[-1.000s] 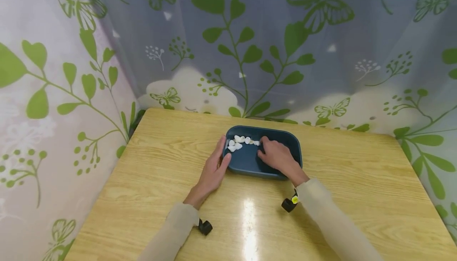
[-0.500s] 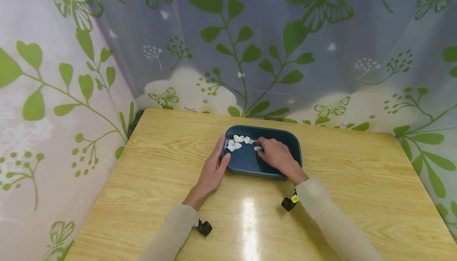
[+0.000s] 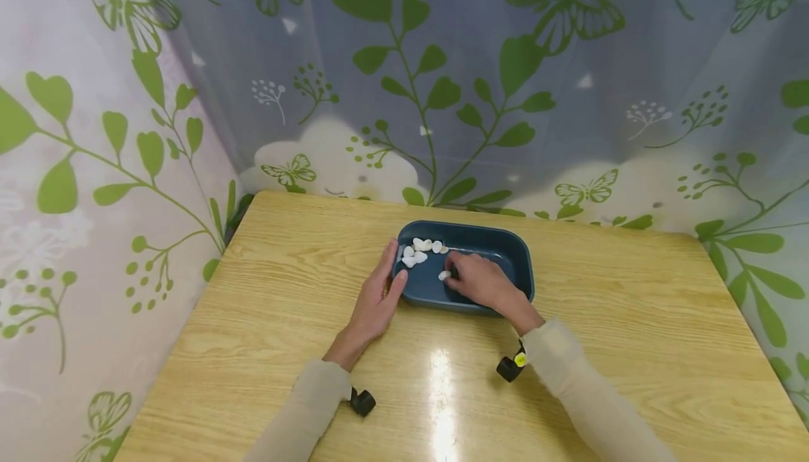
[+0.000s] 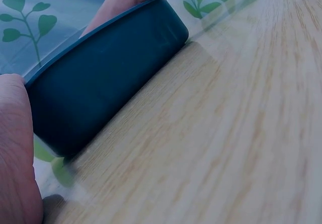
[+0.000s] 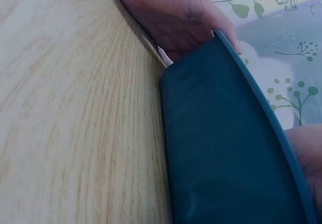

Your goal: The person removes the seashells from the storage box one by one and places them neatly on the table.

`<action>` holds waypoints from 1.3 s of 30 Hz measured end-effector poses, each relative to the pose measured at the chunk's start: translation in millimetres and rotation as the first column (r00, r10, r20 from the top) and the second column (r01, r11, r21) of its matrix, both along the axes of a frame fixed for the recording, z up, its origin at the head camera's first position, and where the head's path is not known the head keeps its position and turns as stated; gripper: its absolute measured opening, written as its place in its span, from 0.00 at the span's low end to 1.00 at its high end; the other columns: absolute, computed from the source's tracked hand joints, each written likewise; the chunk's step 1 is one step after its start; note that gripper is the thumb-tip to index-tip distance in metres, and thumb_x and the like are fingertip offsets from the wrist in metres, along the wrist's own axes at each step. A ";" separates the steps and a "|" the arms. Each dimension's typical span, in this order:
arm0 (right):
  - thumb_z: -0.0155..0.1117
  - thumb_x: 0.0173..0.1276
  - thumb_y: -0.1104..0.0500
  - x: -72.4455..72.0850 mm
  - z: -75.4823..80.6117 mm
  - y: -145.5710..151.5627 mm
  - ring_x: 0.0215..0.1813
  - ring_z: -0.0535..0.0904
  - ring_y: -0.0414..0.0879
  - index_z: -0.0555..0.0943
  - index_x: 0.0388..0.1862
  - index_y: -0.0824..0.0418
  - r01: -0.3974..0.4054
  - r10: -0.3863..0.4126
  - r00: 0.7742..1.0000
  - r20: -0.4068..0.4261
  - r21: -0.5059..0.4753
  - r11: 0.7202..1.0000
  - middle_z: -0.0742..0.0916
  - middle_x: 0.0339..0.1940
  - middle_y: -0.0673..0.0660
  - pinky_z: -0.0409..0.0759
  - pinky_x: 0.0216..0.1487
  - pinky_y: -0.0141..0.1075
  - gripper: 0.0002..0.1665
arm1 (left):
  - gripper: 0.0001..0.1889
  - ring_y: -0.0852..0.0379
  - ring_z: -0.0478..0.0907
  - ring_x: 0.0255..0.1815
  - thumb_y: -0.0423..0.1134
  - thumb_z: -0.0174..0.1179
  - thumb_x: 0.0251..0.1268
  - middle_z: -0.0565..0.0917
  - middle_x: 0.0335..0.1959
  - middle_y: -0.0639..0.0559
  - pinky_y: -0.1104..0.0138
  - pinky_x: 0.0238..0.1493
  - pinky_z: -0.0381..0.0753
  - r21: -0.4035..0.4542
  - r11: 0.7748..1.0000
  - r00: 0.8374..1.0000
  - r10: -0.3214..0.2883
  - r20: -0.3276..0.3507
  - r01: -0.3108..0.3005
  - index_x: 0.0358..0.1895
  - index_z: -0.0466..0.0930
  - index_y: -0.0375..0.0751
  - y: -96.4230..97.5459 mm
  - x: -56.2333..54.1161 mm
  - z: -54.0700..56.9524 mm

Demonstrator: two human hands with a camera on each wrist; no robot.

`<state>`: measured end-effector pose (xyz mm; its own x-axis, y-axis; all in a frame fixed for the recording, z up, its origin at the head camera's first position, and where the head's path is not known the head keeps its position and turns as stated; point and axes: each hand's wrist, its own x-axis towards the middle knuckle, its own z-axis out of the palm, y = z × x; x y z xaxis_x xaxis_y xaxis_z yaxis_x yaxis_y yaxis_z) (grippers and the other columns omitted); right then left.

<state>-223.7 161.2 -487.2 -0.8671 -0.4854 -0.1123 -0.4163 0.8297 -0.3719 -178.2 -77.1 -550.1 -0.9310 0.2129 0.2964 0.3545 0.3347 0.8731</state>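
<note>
A dark blue rectangular tray (image 3: 417,288) with raised walls stands on the wooden table. My left hand (image 3: 374,300) lies along its left end, fingers fairly straight outside the wall and thumb at the front corner; the right wrist view shows this left hand (image 5: 173,12) too. Inside the tray, my right hand (image 3: 482,279) pinches a small white piece (image 3: 444,275), like a pebble or shell, between thumb and fingers. Several similar white pieces (image 3: 420,245) are grouped at the tray's left end and back wall. In both wrist views the tray wall (image 4: 105,68) hides the pieces.
The light wooden table (image 3: 272,265) runs on around the tray on every side. Behind it and at the left hang curtains (image 3: 468,83) printed with green leaves and butterflies. A small black camera (image 3: 508,368) sits at the right wrist, another black camera (image 3: 363,403) at the left.
My right hand has taken a white piece from the right end of the back row and moved it toward the front and slightly left. The left hand stays at the tray's end.
</note>
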 end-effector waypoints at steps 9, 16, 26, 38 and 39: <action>0.67 0.77 0.55 2.3 -0.6 0.2 0.24 0.74 0.42 0.83 0.51 0.62 0.009 -0.008 0.999 0.054 -0.021 1.000 0.82 0.26 0.49 0.72 0.26 0.35 0.12 | 0.33 0.59 0.45 0.86 0.50 0.45 0.87 0.51 0.87 0.49 0.56 0.84 0.49 0.011 1.000 1.000 0.001 0.010 -0.001 0.87 0.46 0.50 -0.6 -0.4 -1.4; 0.68 0.76 0.54 1.6 -3.4 2.9 0.24 0.74 0.42 0.83 0.51 0.61 0.025 -0.024 0.998 0.054 -0.027 0.999 0.80 0.24 0.48 0.72 0.26 0.35 0.13 | 0.34 0.59 0.45 0.86 0.51 0.44 0.87 0.50 0.87 0.49 0.57 0.84 0.49 0.002 1.000 1.000 0.001 0.013 -0.001 0.87 0.45 0.49 -0.2 -0.9 -0.4; 0.68 0.76 0.54 3.8 -1.2 1.7 0.24 0.74 0.42 0.82 0.52 0.62 0.022 -0.020 0.997 0.069 -0.034 0.999 0.80 0.23 0.49 0.71 0.25 0.35 0.14 | 0.34 0.61 0.44 0.86 0.51 0.44 0.87 0.50 0.87 0.49 0.56 0.84 0.49 0.006 1.000 1.000 -0.006 0.011 0.006 0.87 0.45 0.49 -0.7 -0.2 -1.1; 0.66 0.77 0.54 4.2 2.1 3.3 0.24 0.74 0.42 0.82 0.53 0.63 0.011 -0.009 0.997 0.079 -0.026 1.000 0.80 0.24 0.49 0.71 0.25 0.35 0.15 | 0.34 0.59 0.45 0.86 0.50 0.45 0.87 0.50 0.87 0.48 0.57 0.84 0.49 0.011 1.000 1.000 -0.005 0.004 0.005 0.87 0.45 0.51 -0.2 -1.3 -1.8; 0.66 0.77 0.54 4.2 3.0 3.4 0.24 0.74 0.42 0.82 0.53 0.63 0.012 -0.010 0.997 0.079 -0.025 1.000 0.80 0.24 0.49 0.71 0.25 0.35 0.15 | 0.34 0.60 0.45 0.86 0.50 0.45 0.87 0.50 0.87 0.48 0.57 0.84 0.49 0.012 1.000 1.000 -0.004 0.004 0.004 0.87 0.45 0.50 -0.2 -1.2 -1.6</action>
